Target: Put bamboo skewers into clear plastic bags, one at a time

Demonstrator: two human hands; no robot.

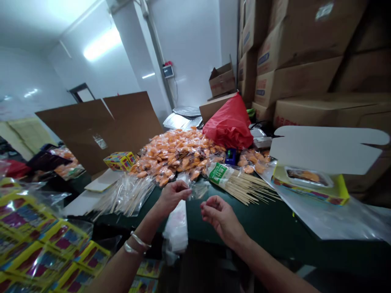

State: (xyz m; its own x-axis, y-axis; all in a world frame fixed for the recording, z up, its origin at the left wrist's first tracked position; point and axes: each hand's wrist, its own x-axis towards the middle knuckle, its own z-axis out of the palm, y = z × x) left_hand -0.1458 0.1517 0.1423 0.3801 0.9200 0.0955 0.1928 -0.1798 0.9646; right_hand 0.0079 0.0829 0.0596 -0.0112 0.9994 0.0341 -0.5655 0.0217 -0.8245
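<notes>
My left hand [175,197] is over the middle of the dark green table, its fingers curled with the tips together. Clear plastic lies right by those fingertips, and whether they grip it I cannot make out. My right hand [222,219] is a little nearer and to the right, thumb and fingers bent into a loose pinch; anything in it is too small to see. Below my left hand runs a stack of flat clear plastic bags [177,230]. Beyond both hands rises a heap of wrapped orange pieces [174,152]. Bamboo sticks [244,185] spill from a green-labelled pack [219,174].
Bagged sticks [131,197] lie at the left. Yellow printed packages [36,232] pile up at the near left. At the right, an opened white-lidded box [308,195] holds a plastic tray. A red bag [230,122] stands behind the heap; stacked cartons [299,77] fill the right back.
</notes>
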